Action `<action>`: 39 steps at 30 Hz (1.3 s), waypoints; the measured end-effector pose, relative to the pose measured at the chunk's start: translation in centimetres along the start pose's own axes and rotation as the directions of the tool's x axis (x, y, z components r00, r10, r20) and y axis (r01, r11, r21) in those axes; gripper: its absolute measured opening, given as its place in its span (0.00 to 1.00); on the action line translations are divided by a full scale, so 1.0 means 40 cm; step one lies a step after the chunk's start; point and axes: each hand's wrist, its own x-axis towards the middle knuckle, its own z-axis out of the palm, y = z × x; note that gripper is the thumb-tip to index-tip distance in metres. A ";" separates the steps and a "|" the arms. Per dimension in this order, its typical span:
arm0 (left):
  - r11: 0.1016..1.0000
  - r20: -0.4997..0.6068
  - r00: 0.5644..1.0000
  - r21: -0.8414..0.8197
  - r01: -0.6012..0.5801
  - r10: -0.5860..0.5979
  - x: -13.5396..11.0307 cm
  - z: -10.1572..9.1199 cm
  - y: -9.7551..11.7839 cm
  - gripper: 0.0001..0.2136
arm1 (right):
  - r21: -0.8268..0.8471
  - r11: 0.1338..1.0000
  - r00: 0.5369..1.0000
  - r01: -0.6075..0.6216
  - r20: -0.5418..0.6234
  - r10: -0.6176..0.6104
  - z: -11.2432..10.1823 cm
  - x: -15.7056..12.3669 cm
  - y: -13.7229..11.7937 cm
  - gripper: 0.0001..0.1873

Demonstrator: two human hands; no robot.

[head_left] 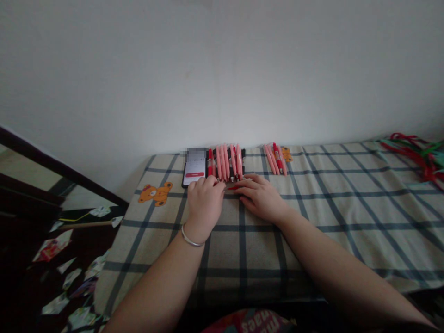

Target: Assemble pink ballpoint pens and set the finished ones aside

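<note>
My left hand [204, 199] is curled closed on the checked cloth [312, 212], a silver bangle on its wrist. My right hand [260, 196] lies beside it, fingers pinched toward a small red pen part [233, 187] held between the two hands. Just beyond the fingers a row of several pink and red pens [227, 162] lies on a dark case. A second, smaller group of pink and red pens [275, 158] lies further right.
A phone [194, 172] with a lit screen lies left of the pen row. Red and green cords [416, 155] lie at the far right. A bear print [155, 193] marks the cloth's left side. Scattered paper scraps [69, 277] cover the dark floor at left.
</note>
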 end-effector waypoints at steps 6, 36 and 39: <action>1.000 -0.010 1.000 0.000 0.013 -0.013 0.000 -0.004 0.000 0.09 | -0.018 0.999 0.999 -0.035 -0.005 0.035 0.008 -0.002 0.000 0.14; 1.000 0.034 0.999 0.010 -0.025 0.025 -0.011 0.012 0.019 0.08 | -0.101 0.989 0.993 -0.106 -0.061 0.100 0.008 0.003 -0.005 0.09; 0.999 0.032 0.998 -0.011 -0.044 0.045 -0.010 0.016 0.015 0.08 | -0.109 0.987 0.992 -0.116 -0.051 0.111 0.016 0.003 -0.006 0.10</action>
